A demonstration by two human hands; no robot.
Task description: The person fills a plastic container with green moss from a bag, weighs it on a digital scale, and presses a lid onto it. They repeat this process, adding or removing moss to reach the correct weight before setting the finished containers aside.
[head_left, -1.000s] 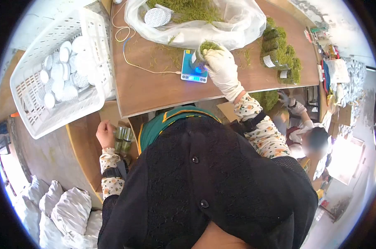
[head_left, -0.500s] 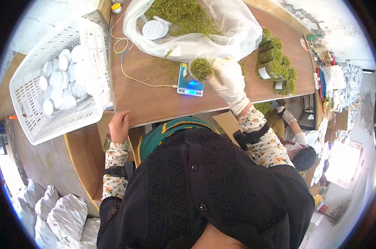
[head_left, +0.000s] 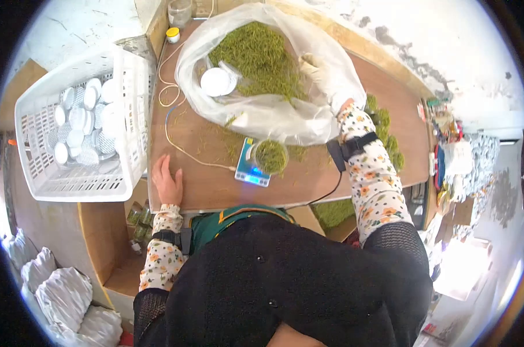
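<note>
My left hand (head_left: 168, 182) rests bare on the left front part of the wooden table (head_left: 198, 185), its fingers apart and nothing in them. In a pale glove, my right hand (head_left: 319, 75) reaches into the large clear plastic bag (head_left: 267, 124), beside the heap of green needle-like leaves (head_left: 256, 55). Its fingertips are too unclear to tell whether they grip any. A jar filled with the leaves (head_left: 271, 156) stands on the blue scale (head_left: 252, 175), whose display is lit. A round white lid (head_left: 215, 82) lies inside the bag at the left.
A white basket (head_left: 123, 124) of round white lids stands at the left. Filled jars (head_left: 393, 153) line the table's right side, partly behind my arm. A small yellow-capped container (head_left: 173, 35) and a white cable (head_left: 201, 158) are at the back left.
My right hand has left the jar on the scale and moved up and back into the bag. My left hand has come onto the tabletop. The view has shifted.
</note>
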